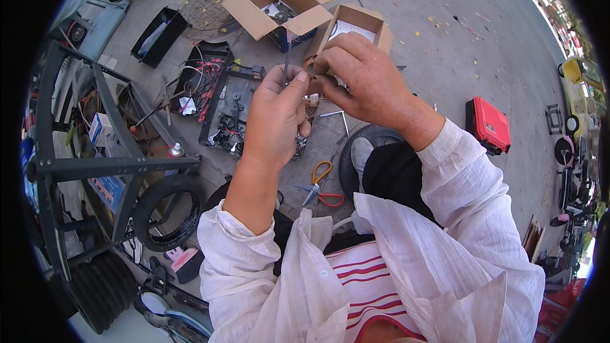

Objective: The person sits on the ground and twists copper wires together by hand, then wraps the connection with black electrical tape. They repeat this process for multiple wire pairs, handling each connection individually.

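Note:
My left hand [274, 111] is raised in front of me, its thumb and fingers closed around a thin dark cable-like piece [287, 57] that sticks up with a reddish tip. Close beside it, my right hand [368, 82] pinches at something small and orange-brown between the two sets of fingertips; what exactly it holds is hidden. Below the hands, scissors [315, 188] with orange and red handles lie on the ground. A metal T-shaped tool [343, 121] rests near the tire [348, 171] by my foot.
Beyond my hands stand an open cardboard box [255, 1] and a second carton [381, 28]. To the left are a parts tray [219, 117], a black bin of wires [213, 57] and a metal rack [121, 166]. A red case [492, 124] sits at the right.

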The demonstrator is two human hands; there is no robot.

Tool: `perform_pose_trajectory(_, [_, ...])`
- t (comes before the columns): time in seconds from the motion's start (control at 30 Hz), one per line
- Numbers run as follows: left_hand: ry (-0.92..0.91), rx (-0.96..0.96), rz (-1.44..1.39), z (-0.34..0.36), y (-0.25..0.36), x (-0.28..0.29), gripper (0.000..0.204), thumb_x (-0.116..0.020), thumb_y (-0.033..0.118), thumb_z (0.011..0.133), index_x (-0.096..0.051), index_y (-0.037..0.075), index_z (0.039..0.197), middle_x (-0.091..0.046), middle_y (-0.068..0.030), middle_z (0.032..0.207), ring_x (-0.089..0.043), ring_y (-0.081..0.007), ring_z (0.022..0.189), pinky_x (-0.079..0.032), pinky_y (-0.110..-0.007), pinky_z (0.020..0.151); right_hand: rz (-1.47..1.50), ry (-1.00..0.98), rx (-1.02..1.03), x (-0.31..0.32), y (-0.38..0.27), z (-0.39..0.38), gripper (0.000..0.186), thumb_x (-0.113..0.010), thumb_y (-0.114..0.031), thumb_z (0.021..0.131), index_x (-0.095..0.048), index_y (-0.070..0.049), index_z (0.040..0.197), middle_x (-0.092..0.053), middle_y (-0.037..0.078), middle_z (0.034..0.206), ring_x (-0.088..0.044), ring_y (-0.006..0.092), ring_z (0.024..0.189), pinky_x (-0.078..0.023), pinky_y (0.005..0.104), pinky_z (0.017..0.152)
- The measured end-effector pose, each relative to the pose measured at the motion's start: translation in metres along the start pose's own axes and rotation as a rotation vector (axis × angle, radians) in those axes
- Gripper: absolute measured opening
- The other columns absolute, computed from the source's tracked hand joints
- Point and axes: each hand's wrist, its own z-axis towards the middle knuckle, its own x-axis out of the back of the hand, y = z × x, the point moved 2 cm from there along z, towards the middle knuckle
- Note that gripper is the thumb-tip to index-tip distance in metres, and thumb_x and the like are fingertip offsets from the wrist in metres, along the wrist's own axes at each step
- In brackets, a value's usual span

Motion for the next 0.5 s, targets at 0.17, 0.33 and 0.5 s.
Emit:
perform_pose_trajectory(0.17, [-0.017, 0.008, -0.017, -0.0014, 0.0002, -0.0031, 0.011, -0.052, 0.017, 0.097, -0.051, 0.007, 0.098, -0.057, -0.0014, 0.073, -0.035, -0.0008, 0.043, -0.031, -0.018, 0.037, -0.038, 0.008, -0.009, 0.0019, 0.0005, -0.0008, 0.017, -0.070, -0.013, 0.075, -0.059, -0.006, 0.086, -0.055, 0.010, 0.086, -0.057, 0.0306, 0.084, -0.049, 0.0398, 0.071])
perform_pose_trajectory(0.33, [-0.039, 0.016, -0.053, -0.0035, 0.0000, -0.0012, 0.009, -0.053, 0.016, 0.096, -0.051, 0.007, 0.097, -0.057, -0.0011, 0.073, -0.034, 0.0001, 0.044, -0.028, -0.017, 0.037, -0.027, 0.023, 0.024, -0.0002, 0.0007, -0.0016, 0.018, -0.069, -0.013, 0.074, -0.058, -0.006, 0.086, -0.055, 0.009, 0.085, -0.057, 0.0306, 0.084, -0.048, 0.0399, 0.070])
perform_pose_trajectory(0.5, [-0.049, 0.047, -0.006, -0.0025, -0.0014, -0.0019, 0.009, -0.055, 0.017, 0.097, -0.052, 0.008, 0.098, -0.053, 0.0010, 0.075, -0.031, 0.0004, 0.045, -0.024, -0.016, 0.038, -0.020, 0.020, 0.010, 0.0038, 0.0006, -0.0024, 0.018, -0.069, -0.012, 0.074, -0.058, -0.006, 0.086, -0.055, 0.009, 0.084, -0.057, 0.0305, 0.084, -0.048, 0.0396, 0.070])
